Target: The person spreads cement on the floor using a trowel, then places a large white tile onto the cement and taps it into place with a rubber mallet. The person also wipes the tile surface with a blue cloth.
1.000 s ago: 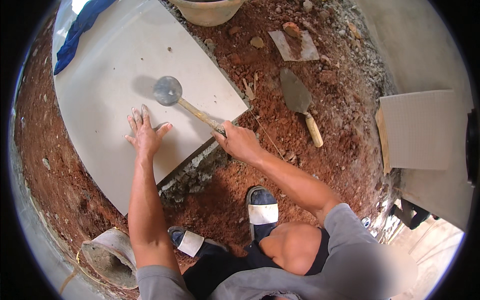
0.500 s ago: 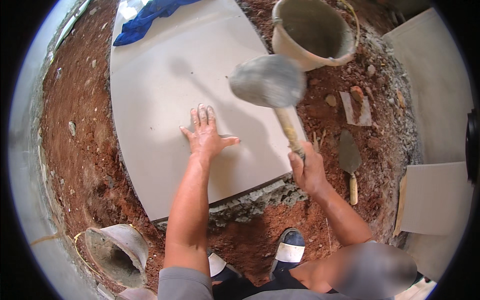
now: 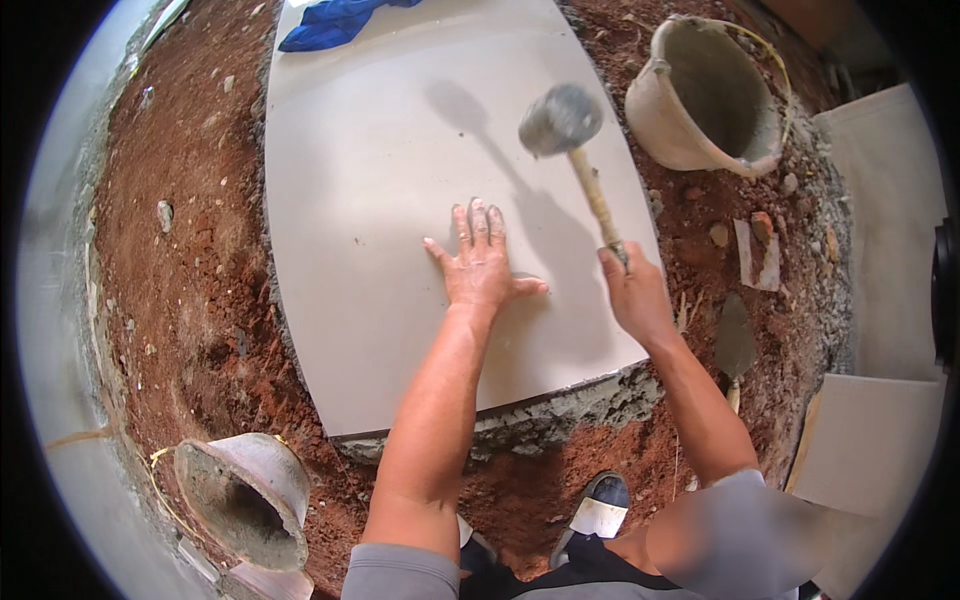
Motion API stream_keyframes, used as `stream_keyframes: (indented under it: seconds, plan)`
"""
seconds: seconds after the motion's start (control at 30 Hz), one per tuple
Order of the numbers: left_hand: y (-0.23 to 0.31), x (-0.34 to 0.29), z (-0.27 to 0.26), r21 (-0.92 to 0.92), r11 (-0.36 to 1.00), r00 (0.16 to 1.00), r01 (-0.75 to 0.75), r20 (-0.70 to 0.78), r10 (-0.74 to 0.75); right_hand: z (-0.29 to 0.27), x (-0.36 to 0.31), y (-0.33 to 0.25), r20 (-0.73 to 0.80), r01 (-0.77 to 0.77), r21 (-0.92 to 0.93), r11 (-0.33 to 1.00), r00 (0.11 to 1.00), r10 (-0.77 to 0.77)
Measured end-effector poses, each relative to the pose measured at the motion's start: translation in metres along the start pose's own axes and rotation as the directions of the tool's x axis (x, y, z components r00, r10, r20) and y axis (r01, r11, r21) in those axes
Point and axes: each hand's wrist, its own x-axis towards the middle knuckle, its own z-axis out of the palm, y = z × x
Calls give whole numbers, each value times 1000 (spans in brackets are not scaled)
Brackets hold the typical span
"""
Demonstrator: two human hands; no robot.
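Fingers spread, my left hand (image 3: 482,262) lies flat on a large pale floor tile (image 3: 360,330). My right hand (image 3: 637,296) grips the wooden handle of a rubber mallet (image 3: 562,120). The mallet's dark grey head is raised over the right side of the tile, and its shadow falls on the surface to the left of it. Grey mortar (image 3: 560,412) shows under the tile's near edge. Across the far end of the tile lies a blue cloth (image 3: 340,24).
A mortar-stained bucket (image 3: 655,115) stands at the far right; another bucket (image 3: 285,480) lies tipped at the near left. On the red soil to the right are a trowel (image 3: 735,335) and a tile scrap (image 3: 757,262). A cut tile (image 3: 870,440) leans by the right wall.
The mallet head has moved farther away and looks smaller, with my right hand now over the tile's edge. My left hand stays flat on the tile. The whole view has shifted slightly.
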Motion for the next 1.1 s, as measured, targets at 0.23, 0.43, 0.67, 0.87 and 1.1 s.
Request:
stream_keyframes:
  seconds: [0.23,0.43,0.67,0.87,1.1]
  plan:
    - [-1,-2,-1,-11,1000,999,-18,29,18,-13,13,-18,85,22,-116,993,996,-12]
    - [-2,-1,-2,-19,1000,1000,-13,24,13,-5,8,-18,-16,18,308,951,1000,-14]
    - [-1,1,-3,-12,1000,999,-10,31,11,11,43,-21,-152,238,60,969,962,-227]
    - [-3,2,-3,-13,1000,999,-20,34,20,27,68,-58,-6,76,-171,982,997,-78]
    - [-3,4,-2,-43,999,999,-27,30,28,35,70,-66,24,143,164,976,989,-149]
